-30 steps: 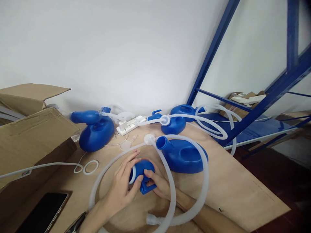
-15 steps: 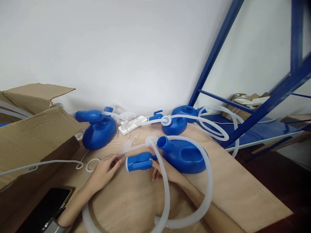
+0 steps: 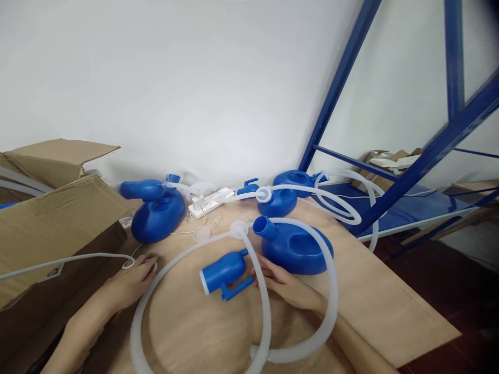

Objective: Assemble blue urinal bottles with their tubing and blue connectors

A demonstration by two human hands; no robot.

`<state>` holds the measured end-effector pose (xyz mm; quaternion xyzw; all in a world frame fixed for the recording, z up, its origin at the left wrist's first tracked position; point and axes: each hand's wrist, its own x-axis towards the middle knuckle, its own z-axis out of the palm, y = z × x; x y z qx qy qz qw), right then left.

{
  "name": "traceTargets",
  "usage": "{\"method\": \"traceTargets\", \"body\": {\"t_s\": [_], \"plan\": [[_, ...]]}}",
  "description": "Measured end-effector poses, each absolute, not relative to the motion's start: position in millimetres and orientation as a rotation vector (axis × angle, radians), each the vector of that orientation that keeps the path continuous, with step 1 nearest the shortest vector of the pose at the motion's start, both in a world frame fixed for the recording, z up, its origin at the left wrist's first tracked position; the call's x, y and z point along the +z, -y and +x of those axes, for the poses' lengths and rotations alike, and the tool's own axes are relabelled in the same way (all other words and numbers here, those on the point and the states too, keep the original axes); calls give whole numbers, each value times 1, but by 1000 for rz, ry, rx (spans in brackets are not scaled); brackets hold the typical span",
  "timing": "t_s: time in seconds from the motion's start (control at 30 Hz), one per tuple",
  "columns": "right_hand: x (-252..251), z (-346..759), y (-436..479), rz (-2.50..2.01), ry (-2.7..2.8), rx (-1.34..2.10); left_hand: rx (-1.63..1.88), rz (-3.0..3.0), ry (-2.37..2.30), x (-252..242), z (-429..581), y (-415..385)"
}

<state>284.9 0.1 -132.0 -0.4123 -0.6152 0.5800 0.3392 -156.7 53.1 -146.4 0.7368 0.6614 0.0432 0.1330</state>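
Note:
My left hand (image 3: pixel 132 280) is at the left, its fingers curled down on a white ring (image 3: pixel 155 267) that they mostly cover. My right hand (image 3: pixel 278 280) is open, fingers stretched out behind the clear hose (image 3: pixel 267 311). Its fingertips are by the clip arm of a blue urinal head (image 3: pixel 224 270) with a white rim, which lies on its side on the table. Behind my right hand lies a blue urinal bottle (image 3: pixel 296 249), its mouth uncapped. The hose runs in wide loops around the head from a round white cap (image 3: pixel 238 229).
Blue bottles with hoses stand at the back left (image 3: pixel 158 215) and back right (image 3: pixel 277 201). Between them lies a white power strip (image 3: pixel 210 202). An open cardboard box (image 3: pixel 66 223) fills the left side. A blue metal shelf (image 3: pixel 421 208) stands right of the wooden table (image 3: pixel 390 311).
My left hand has moved left, away from the urinal head, to the white ring. My right hand has let go of the head, which now lies turned with its clip arm swung out toward me.

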Motion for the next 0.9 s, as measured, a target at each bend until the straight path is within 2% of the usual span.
{"method": "traceTargets", "body": {"t_s": [0.13, 0.23, 0.3, 0.37, 0.43, 0.5, 0.57, 0.63, 0.9], "plan": [[-132, 347, 26, -1075, 1501, 1784, 212, 2163, -1868, -146, -155, -52], [-113, 409, 36, -1293, 1542, 1844, 236, 2232, -1832, -139, -150, -48], [-99, 447, 33, -1493, 1613, 1656, 209, 2262, -1867, -130, -143, -46], [-89, 471, 22, -1672, 1637, 1216, 204, 2263, -1941, -120, -131, -45], [-85, 476, 4, -1728, 1547, 760, 338, 2255, -1958, -110, -113, -46], [-86, 466, -16, -1690, 1479, 483, 586, 2231, -1845, -102, -88, -49], [-89, 448, -33, -1599, 1570, 414, 816, 2134, -1683, -93, -57, -52], [-94, 429, -46, -1504, 1697, 488, 937, 1984, -1472, -85, -23, -55], [-110, 391, -53, -1334, 1703, 584, 1007, 1986, -1069, -59, 62, -72]]}}
